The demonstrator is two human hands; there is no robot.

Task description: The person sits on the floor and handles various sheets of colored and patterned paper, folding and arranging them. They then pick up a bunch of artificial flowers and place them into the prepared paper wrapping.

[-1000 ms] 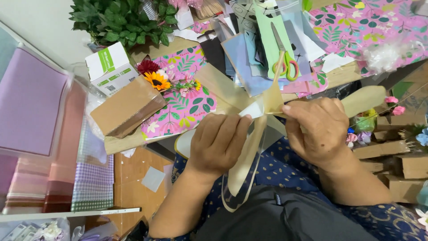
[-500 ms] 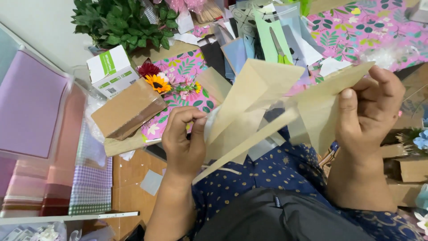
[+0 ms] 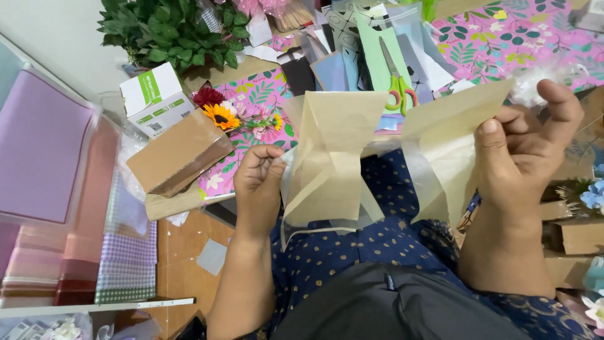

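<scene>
A folded beige paper sheet [image 3: 340, 157] with a clear plastic layer is stretched between my hands above my lap. My left hand [image 3: 258, 182] pinches its left edge. My right hand [image 3: 525, 151] grips the right flap [image 3: 453, 126], thumb on top. Green-handled scissors [image 3: 395, 79] lie on a pale green sheet beyond the paper. The paper hides part of the floor behind it.
A brown cardboard box [image 3: 179, 154] lies to the left, beside a white and green carton [image 3: 154, 97] and artificial flowers [image 3: 223, 113]. A leafy plant [image 3: 170, 28] stands behind. Floral wrapping paper [image 3: 503, 38] covers the far right. Stacked coloured sheets [image 3: 44, 157] fill the left.
My hands were close together over a folded bundle; they have pulled apart and lifted the paper, opening it out into two spread flaps in front of me.
</scene>
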